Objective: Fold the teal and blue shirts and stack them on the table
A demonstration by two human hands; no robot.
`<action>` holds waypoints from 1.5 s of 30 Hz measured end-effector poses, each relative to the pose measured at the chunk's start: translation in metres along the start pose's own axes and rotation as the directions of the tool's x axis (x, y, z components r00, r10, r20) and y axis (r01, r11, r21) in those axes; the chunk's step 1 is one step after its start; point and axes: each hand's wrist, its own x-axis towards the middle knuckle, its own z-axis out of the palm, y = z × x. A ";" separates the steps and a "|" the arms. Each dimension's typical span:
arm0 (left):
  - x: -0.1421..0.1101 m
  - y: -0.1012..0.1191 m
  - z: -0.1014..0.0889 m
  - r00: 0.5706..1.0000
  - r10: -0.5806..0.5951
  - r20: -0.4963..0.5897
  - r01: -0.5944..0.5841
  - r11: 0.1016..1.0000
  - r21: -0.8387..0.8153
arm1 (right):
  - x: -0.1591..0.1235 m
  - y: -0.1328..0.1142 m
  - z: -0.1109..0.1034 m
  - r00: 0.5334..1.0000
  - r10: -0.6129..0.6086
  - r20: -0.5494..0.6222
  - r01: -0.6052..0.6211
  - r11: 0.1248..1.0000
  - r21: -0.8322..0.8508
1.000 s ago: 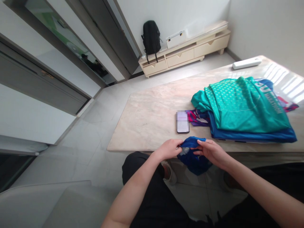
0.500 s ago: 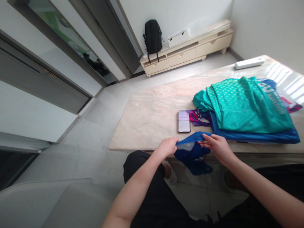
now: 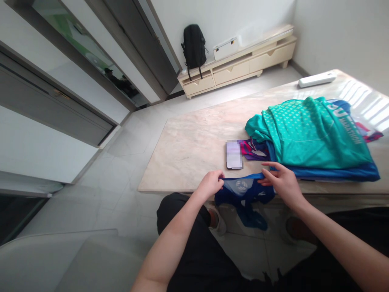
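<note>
Beside the table (image 3: 188, 150), grey-patched blue cloth (image 3: 244, 201) hangs rumpled.

White walls (image 3: 258, 16), pale tiled floor (image 3: 127, 150)

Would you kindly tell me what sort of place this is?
Probably a home's living room: a low drawer cabinet with a backpack on it, and a table with a marble-look top.

Between four and five o'clock, the crumpled dark-blue cloth garment (image 3: 243, 198) looks thin and smooth; at three, the teal printed cloth shirt (image 3: 310, 138) has a faint sheen. The flat, pale marbled bench (image 3: 191, 156) looks smooth and glossy. At two, the long white plastic-looking device (image 3: 316, 80) appears smooth.
</note>
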 end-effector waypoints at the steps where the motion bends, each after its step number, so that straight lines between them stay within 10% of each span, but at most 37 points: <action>1: 0.001 -0.001 -0.001 1.000 0.008 -0.014 -0.008 1.000 -0.015 | 0.001 0.000 0.000 1.000 0.002 0.023 -0.002 1.000 0.010; 12: 0.004 -0.009 -0.005 0.999 0.041 -0.024 -0.040 0.999 0.014 | 0.006 0.009 -0.006 0.991 -0.109 0.084 0.121 0.980 -0.158; 21: -0.006 -0.007 -0.019 0.997 -0.054 0.059 0.053 0.998 0.016 | 0.000 0.002 -0.012 0.921 -0.390 0.026 0.343 0.773 -0.533; 29: -0.089 0.021 -0.041 0.981 -0.023 -0.194 0.025 1.000 0.003 | -0.046 -0.023 -0.020 0.801 -0.588 0.111 0.551 0.652 -0.522; 32: -0.140 0.043 -0.030 0.799 0.193 -0.570 -0.216 0.976 0.029 | -0.093 -0.041 -0.024 0.762 -0.647 -0.030 0.535 0.655 -0.533; 36: -0.185 0.070 -0.001 0.451 0.287 -0.845 -0.466 0.883 0.051 | -0.153 -0.071 -0.021 0.550 -0.797 -0.248 0.623 0.589 -0.515; 39: -0.194 0.075 0.012 0.372 0.265 -0.889 -0.501 0.864 0.048 | -0.170 -0.088 -0.024 0.446 -0.860 -0.249 0.610 0.496 -0.618; 45: -0.185 0.052 -0.004 0.288 0.394 -0.873 -0.446 0.862 0.242 | -0.148 -0.109 -0.062 0.423 -0.856 0.297 0.674 0.078 -0.734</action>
